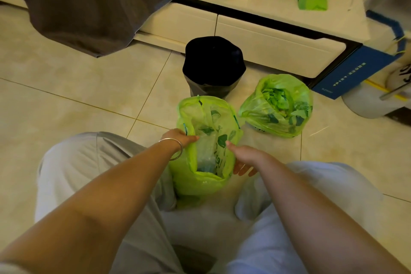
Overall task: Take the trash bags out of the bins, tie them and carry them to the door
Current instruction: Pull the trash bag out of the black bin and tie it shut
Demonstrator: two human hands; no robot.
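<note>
Nearest us, our left hand (178,138) pinches the near bag's (200,176) left rim; our right hand (241,158) cups its right side, fingers partly hidden, grip unclear. We should gather both rims evenly before knotting. Farther right sits the second bag (278,107), untied; beyond, the black bin (213,62).

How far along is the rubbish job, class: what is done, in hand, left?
Done: two green bags stand on the floor, the far green bag still open. In hand: left hand and right hand hold the near green bag at its open rim. Left: tying both, the black-lined bin, carrying.
</note>
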